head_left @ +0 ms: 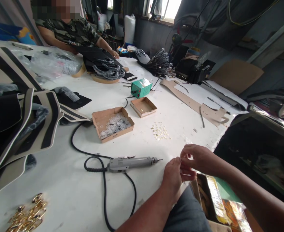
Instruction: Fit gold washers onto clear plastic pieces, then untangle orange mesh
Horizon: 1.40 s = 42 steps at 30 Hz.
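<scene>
At the table's near edge my left hand (172, 176) and my right hand (198, 158) meet, fingertips together. Both are closed in a pinch; whatever lies between the fingers is too small or hidden to name. Just left of them a grey electric screwdriver (132, 163) lies on the white table, its bit pointing toward my left hand. Beyond the hands, small gold-coloured metal pieces (159, 130) are spread on the tabletop. A few clear bits (186, 139) lie close above my right hand.
A cardboard tray (97, 125) holds clear plastic pieces; a smaller tray (135, 110) stands beside a green power box (141, 88). Black cord (104, 190) loops across the table. Gold clasps (29, 214) lie front left, below striped bag panels (48, 119). A person (66, 35) sits opposite.
</scene>
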Tool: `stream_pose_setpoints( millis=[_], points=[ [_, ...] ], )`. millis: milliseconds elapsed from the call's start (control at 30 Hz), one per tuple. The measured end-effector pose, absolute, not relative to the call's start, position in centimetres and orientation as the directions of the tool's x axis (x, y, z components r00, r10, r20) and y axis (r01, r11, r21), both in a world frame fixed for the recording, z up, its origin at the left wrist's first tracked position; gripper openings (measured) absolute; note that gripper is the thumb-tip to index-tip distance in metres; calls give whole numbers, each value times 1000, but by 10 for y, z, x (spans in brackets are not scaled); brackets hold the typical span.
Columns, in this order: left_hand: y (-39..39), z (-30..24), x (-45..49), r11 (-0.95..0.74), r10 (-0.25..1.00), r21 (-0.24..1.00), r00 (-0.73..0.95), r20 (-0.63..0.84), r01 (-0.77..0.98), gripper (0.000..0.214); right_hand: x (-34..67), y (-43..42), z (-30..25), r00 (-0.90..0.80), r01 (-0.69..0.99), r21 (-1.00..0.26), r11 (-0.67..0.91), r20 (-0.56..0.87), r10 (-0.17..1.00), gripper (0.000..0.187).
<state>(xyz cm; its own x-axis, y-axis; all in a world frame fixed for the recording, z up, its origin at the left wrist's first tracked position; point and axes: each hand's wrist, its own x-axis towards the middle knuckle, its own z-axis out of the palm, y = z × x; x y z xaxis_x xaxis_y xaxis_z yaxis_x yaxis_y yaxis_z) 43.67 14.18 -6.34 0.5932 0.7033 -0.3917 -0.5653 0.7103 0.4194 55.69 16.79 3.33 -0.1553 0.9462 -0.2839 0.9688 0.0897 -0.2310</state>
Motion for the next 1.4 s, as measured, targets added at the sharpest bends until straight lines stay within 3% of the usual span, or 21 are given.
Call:
stream_pose_setpoints(
  millis=[167, 533, 800, 1067, 1200, 1300, 1400],
  points=[
    [141, -63, 435, 701, 713, 419, 575, -401, -577, 30, 560, 175, 43, -200, 977, -136, 162, -347, 916, 15],
    [145, -60, 434, 677, 729, 374, 512, -454, -634, 31, 557, 194, 39, -263, 958, -211, 192, -390, 883, 14],
    [142, -61, 437, 662, 749, 473, 494, -441, -581, 29, 557, 196, 44, -300, 954, -155, 258, -427, 853, 16],
    [144, -63, 438, 660, 741, 395, 469, -480, -638, 28, 553, 208, 43, -320, 947, -157, 279, -426, 846, 14],
    [144, -65, 440, 658, 739, 375, 467, -485, -653, 28, 548, 224, 44, -307, 942, -246, 228, -360, 881, 15],
    [145, -66, 441, 664, 734, 372, 471, -490, -648, 27, 536, 246, 36, -265, 931, -310, 192, -218, 939, 19],
    [145, -67, 441, 671, 726, 355, 478, -494, -651, 29, 523, 273, 18, -231, 935, -298, 191, -103, 968, 21]
  ],
)
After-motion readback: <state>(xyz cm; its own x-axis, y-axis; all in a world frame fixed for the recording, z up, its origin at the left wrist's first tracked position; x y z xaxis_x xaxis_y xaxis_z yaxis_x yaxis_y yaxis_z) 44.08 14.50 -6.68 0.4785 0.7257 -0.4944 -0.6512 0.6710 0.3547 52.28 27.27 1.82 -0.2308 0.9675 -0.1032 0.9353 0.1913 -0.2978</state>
